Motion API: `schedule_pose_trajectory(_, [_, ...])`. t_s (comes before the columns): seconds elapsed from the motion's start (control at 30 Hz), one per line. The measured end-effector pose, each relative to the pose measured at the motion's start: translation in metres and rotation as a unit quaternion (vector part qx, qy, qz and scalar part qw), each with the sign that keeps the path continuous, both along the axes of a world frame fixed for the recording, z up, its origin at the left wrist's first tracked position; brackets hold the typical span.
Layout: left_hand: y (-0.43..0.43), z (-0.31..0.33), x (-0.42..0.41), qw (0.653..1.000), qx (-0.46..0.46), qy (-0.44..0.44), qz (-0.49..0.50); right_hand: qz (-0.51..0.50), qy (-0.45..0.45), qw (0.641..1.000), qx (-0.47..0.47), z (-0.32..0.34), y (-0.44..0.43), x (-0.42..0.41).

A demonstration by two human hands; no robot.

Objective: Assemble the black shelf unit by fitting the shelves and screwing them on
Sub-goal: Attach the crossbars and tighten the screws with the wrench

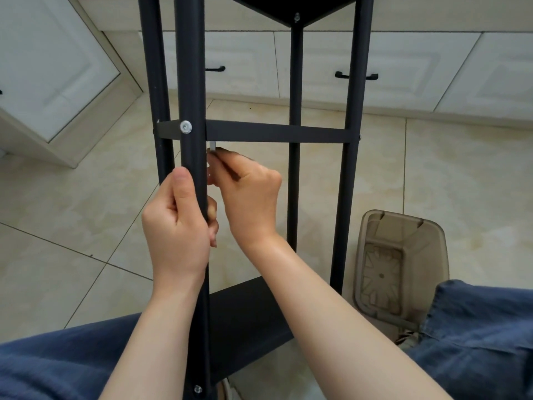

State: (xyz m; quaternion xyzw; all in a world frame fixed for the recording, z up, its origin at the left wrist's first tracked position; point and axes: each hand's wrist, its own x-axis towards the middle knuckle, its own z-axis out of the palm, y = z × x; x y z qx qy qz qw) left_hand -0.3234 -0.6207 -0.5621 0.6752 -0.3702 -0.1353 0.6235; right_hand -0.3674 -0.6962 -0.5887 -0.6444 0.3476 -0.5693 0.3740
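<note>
**While one hand steadies the post, the other works half-hidden**

Since the black shelf unit (353, 82) stands upright on the tiled floor (72, 212) between the person's knees, the left hand (178, 223) can brace it. Its fingers curl right round the near post (189, 67), just below the middle shelf (277, 133). The right hand (249, 197) pinches a small silvery tool (212, 146), probably a hex key, whose tip pokes up just under that shelf's edge, beside the post.

The tool sits in the fingertips only, so a slip would likely send it to the floor. If it enters a screw tilted, it could chew the socket. Should the left grip slacken, the tall frame might rock and strain the joint at the bright screw (186, 127) on the post's face.

A lower shelf (251, 313) lies under the forearms and another (294, 7) sits at the top. A translucent bin (401, 264) stands close by the right knee, and white cabinets (418, 67) stand behind. The near post hides part of the right fingertips, so what the tool meets cannot be told
</note>
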Motion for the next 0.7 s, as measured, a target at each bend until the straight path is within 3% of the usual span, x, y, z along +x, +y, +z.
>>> schedule_pose_trajectory(0.23, [0.003, -0.002, 0.003, 1.000, -0.002, 0.001, -0.002, 0.019, 0.002, 1.000, 0.021, 0.000, 0.001, 0.008])
schedule_pose_trajectory(0.7, [0.004, 0.000, 0.003, 1.000, 0.003, 0.009, 0.000, 0.169, 0.129, 0.952, 0.218, 0.021, -0.008, -0.017])
